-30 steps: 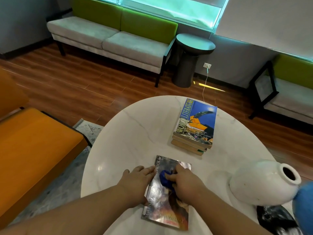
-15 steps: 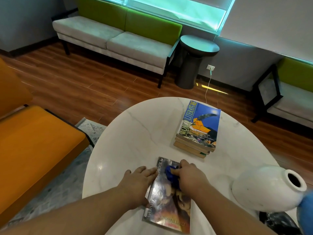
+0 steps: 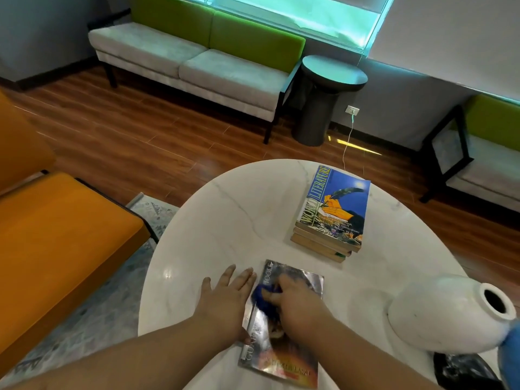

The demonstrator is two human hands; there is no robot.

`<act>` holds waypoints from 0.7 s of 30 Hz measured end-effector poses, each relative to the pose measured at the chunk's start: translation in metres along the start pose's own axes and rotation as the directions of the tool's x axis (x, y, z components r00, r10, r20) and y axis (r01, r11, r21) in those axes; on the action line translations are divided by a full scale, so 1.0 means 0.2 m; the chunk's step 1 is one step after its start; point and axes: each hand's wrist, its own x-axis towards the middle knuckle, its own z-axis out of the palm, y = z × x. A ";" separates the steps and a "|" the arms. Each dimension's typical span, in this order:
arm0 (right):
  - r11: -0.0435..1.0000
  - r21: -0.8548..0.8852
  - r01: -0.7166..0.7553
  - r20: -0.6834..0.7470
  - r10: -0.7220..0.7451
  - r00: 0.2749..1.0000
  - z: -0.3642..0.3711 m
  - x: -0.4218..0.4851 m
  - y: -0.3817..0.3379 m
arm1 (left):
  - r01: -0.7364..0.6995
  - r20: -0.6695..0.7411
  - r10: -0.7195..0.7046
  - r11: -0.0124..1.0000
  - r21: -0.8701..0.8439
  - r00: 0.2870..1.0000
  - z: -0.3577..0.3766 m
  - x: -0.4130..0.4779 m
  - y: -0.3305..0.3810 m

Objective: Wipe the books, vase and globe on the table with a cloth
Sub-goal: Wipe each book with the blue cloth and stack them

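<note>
A glossy paperback [image 3: 284, 358] lies flat near the front of the round white marble table [image 3: 225, 229]. My right hand [image 3: 298, 308] grips a bunched blue cloth [image 3: 263, 298] and presses it on the book's cover. My left hand [image 3: 225, 299] lies flat with straight fingers on the table, against the book's left edge. A stack of several books [image 3: 332, 218] with a blue cover on top sits farther back. A white vase [image 3: 447, 316] lies on its side at the right. The blue globe [image 3: 510, 356] shows only as a sliver at the right edge.
An orange seat [image 3: 56, 243] stands to the left of the table. A grey and green sofa [image 3: 197, 52] and a dark round side table [image 3: 326, 94] stand at the far wall. A dark object [image 3: 464, 370] lies under the vase.
My right hand has slid the cloth leftward toward the book's spine. My left hand has straightened and shifted up along the book's left edge. The view has tilted slightly.
</note>
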 end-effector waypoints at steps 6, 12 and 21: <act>0.999 -0.032 -0.028 -0.069 0.026 0.997 -0.01 0.03 0.11 | 0.014 -0.002 -0.014 0.999 -0.036 1.000 -0.01 -0.01 -0.01; 0.999 0.016 0.052 0.045 -0.053 0.998 0.04 -0.04 -0.01 | 0.017 -0.008 -0.017 1.000 -0.025 1.000 0.00 -0.01 0.00; 0.980 -0.107 -0.169 0.025 0.173 0.985 -0.02 0.13 0.06 | -0.007 -0.023 0.007 1.000 0.004 1.000 0.01 -0.02 0.01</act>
